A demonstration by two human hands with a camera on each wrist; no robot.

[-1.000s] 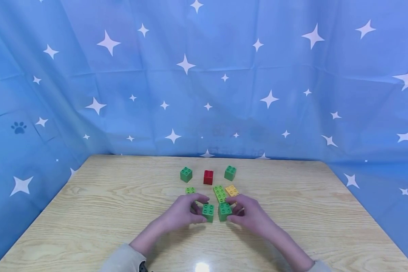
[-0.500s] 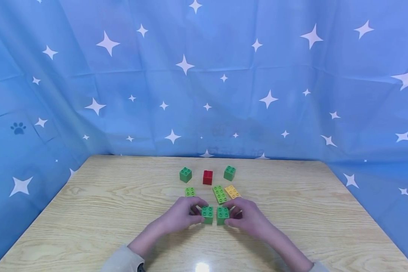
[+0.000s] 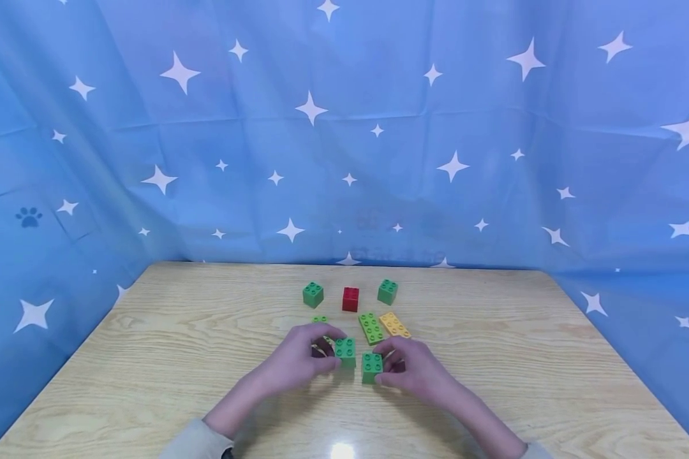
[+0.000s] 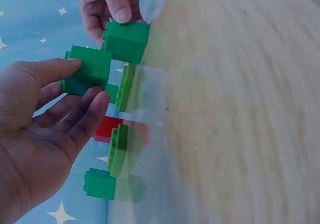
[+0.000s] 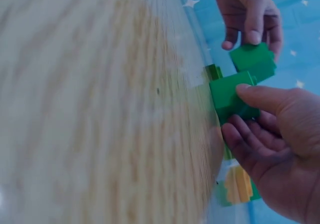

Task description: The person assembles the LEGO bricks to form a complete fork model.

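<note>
From my station I find the tabletop [image 3: 252, 299] work at an early stage, as I judge it. Nearest, the right hand [image 3: 416, 368] holds the right brick [image 3: 372, 368], green, studs up, pinched between thumb and fingers. Slightly farther, the left hand [image 3: 301, 358] has the left brick [image 3: 345, 352], also green and studs up, in a similar pinch; it looks raised a little off the tabletop, though I cannot confirm this. Both hands are closed only to brick width.

In the head view a gap shows between the two bricks. I record no joint made.

Beyond them, a short lime plate [image 3: 319, 319] is partly hidden by the left hand. A long lime plate [image 3: 371, 328] lies in view, with a yellow plate [image 3: 395, 325] just beside it.

In the back row I note a far-left cube [image 3: 312, 294], green, a red cube [image 3: 351, 299] and a far-right cube [image 3: 387, 292], green, all apart. Nothing is visibly stacked; any assembly, in my judgement, remains outstanding. A starred cloth [image 3: 344, 146] stands behind.
</note>
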